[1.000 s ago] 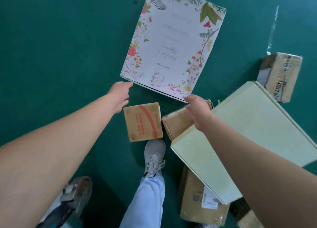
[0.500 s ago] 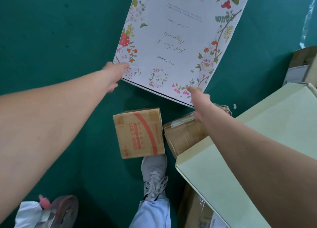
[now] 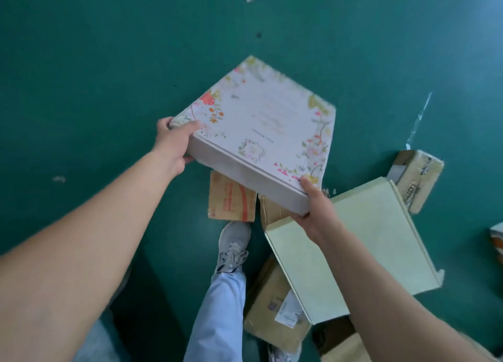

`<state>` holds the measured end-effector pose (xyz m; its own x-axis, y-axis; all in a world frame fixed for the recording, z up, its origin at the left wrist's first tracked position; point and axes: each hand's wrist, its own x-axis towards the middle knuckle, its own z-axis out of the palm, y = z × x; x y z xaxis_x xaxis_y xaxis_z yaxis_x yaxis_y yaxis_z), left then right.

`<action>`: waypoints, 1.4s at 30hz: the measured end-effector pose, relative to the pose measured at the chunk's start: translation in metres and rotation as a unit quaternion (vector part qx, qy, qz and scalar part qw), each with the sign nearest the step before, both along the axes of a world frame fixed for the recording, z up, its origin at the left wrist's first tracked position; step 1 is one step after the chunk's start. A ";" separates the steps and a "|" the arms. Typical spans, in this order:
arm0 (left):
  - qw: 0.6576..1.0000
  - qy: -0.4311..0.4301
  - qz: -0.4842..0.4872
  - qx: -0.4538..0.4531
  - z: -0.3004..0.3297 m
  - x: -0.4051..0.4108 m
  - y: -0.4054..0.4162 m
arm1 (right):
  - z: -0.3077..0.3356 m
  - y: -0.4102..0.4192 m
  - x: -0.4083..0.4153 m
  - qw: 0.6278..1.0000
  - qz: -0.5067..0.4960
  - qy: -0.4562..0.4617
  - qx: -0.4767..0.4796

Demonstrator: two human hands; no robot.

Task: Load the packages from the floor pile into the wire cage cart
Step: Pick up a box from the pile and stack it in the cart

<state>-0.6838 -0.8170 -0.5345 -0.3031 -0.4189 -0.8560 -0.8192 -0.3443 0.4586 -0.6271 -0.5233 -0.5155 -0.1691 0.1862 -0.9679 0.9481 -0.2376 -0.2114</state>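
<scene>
Grip: our left hand and right hand clamp the two near corners of the flowered box, thumbs on the lid, fingers curled under.
Box position: we hold it tilted, near edge raised, over the green floor and above the small brown carton.
Handling: wide, flat and stiff card; we judge it light, though broad enough to twist if we let one corner go. The printed lid looks smooth, so we would keep fingers beneath for support.
Best hold: opposite corners or the long sides.
Around us: a pale green flat box lies just beside our right wrist, on brown parcels; a taped parcel sits farther right.
Cart: not in view.
</scene>
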 end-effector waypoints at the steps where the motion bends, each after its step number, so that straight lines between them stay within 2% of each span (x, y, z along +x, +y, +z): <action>1: 1.000 -0.005 0.020 0.003 0.021 0.013 -0.005 | 0.020 -0.002 0.004 1.000 0.006 -0.007 -0.003; 7: 0.989 -0.043 0.140 0.039 0.161 0.129 -0.032 | 0.166 -0.020 0.034 0.996 0.088 -0.021 -0.004; 11: 0.979 -0.043 0.189 0.068 0.250 0.213 -0.029 | 0.253 -0.018 0.058 0.988 0.151 0.006 0.013; 18: 0.969 -0.006 0.222 0.112 0.410 0.361 0.031 | 0.391 0.016 0.147 0.964 0.254 0.078 0.018; 22: 0.969 0.006 0.194 0.156 0.479 0.447 0.065 | 0.464 0.061 0.215 0.943 0.310 0.121 0.016; 27: 0.974 0.035 0.144 0.174 0.535 0.553 0.097 | 0.523 0.103 0.278 0.921 0.362 0.143 0.018; 35: 0.949 0.113 0.206 0.211 0.589 0.685 0.118 | 0.596 0.086 0.339 0.852 0.507 0.132 0.003; 42: 0.927 0.157 0.310 0.138 0.615 0.807 0.112 | 0.636 0.019 0.399 0.770 0.621 0.125 -0.076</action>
